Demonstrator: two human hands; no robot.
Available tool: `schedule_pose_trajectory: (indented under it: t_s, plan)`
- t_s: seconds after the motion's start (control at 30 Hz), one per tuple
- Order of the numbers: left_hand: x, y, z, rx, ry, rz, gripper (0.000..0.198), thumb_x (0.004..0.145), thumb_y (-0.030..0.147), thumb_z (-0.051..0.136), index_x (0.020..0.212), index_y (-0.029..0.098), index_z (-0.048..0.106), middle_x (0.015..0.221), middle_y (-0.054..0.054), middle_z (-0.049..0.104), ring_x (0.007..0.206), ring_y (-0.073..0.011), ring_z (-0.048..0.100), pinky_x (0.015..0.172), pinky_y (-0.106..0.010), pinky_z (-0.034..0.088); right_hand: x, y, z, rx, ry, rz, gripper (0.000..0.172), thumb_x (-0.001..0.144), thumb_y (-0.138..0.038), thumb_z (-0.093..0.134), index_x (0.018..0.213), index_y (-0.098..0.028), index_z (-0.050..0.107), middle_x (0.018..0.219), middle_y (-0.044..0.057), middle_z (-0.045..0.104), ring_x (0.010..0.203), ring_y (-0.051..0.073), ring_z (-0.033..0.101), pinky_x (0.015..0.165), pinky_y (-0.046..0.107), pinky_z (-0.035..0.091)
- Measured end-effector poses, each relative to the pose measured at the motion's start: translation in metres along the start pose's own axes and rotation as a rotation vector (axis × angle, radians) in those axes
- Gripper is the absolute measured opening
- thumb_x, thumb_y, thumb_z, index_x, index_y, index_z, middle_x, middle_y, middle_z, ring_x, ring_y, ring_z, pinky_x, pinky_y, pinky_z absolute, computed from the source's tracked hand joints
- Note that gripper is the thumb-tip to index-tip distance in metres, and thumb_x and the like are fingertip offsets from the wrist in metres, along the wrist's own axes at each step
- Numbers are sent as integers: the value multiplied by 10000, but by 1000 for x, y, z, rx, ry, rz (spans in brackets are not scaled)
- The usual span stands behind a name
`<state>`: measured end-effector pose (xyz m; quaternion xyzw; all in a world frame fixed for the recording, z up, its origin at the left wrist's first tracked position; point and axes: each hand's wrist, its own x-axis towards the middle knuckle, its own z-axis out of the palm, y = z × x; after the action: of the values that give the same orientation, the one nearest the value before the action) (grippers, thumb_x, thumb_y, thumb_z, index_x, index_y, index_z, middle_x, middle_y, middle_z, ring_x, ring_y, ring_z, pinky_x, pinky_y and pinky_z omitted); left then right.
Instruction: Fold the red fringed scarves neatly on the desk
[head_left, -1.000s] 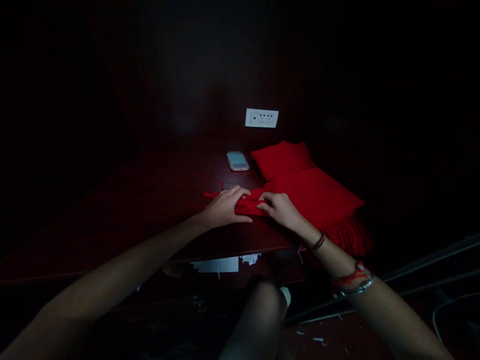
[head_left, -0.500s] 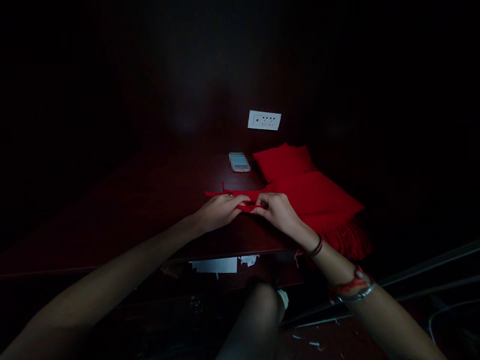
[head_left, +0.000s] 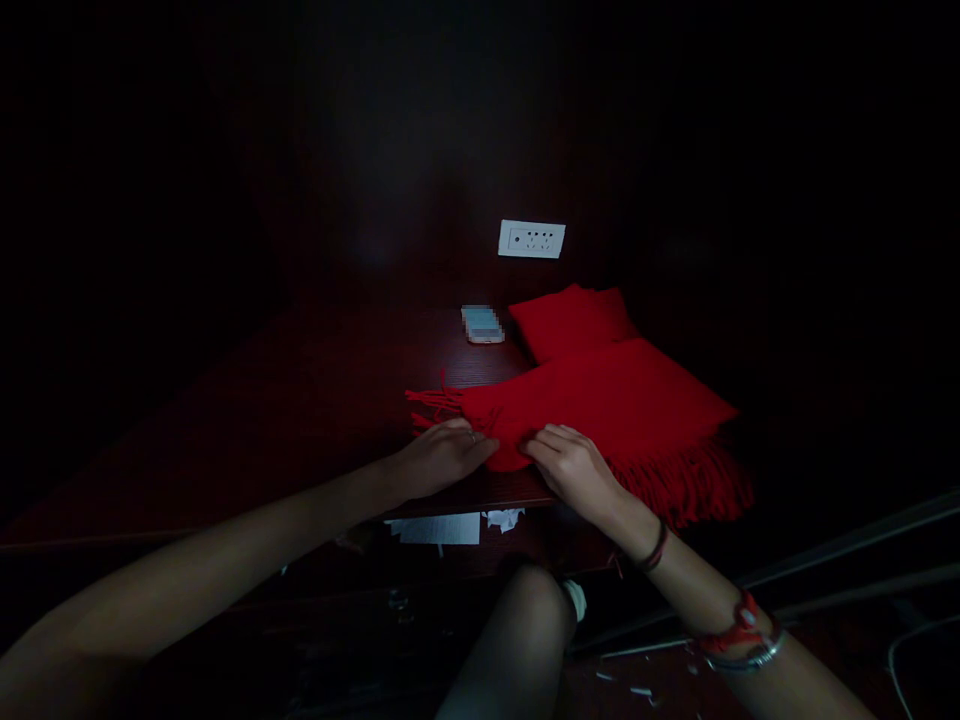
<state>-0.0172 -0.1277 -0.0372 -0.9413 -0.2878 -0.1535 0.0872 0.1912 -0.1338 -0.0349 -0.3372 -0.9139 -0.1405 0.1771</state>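
A red fringed scarf (head_left: 600, 395) lies over the dark wooden desk, with fringes at its left end and along its near right side. At its near left corner my left hand (head_left: 442, 458) is closed, thumb and fingers gripping the edge of the cloth. My right hand (head_left: 574, 470) pinches the same near edge a little to the right, fingers curled. Between the two hands a short stretch of the scarf lies almost flat on the desk. Part of the edge is hidden under my fingers.
Behind the scarf lies a phone (head_left: 482, 325) with a blurred screen. A white socket plate (head_left: 532, 239) is on the back wall. Papers (head_left: 437, 528) sit below the desk's front edge, and a knee (head_left: 536, 605) is under it. The surroundings are very dark.
Both hands have come closer to the desk's front edge, drawing the scarf's near edge with them. The cloth that was bunched between them is now spread flatter.
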Motion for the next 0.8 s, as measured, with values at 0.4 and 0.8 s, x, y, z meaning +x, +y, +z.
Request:
schedule_pose_trajectory:
  t_s: [0.4,0.8]
  plan:
    - [3,-58,-25,-294,-15,-58,411,735,420,531,1066,182,475,1093,-64,502,1010,-171,452,872,-314,345,8,7,-3,-53,-88,-78,169,802,-150,444,922,-173,561,813,45,586,767,156,508,705,289,365]
    - [1,-73,-12,-459,-154,21,410,790,369,475,1165,212,429,1168,-54,489,1069,-170,433,916,-305,297,28,-3,5,358,69,54,174,822,-210,416,858,-157,577,783,45,608,725,135,541,679,241,398]
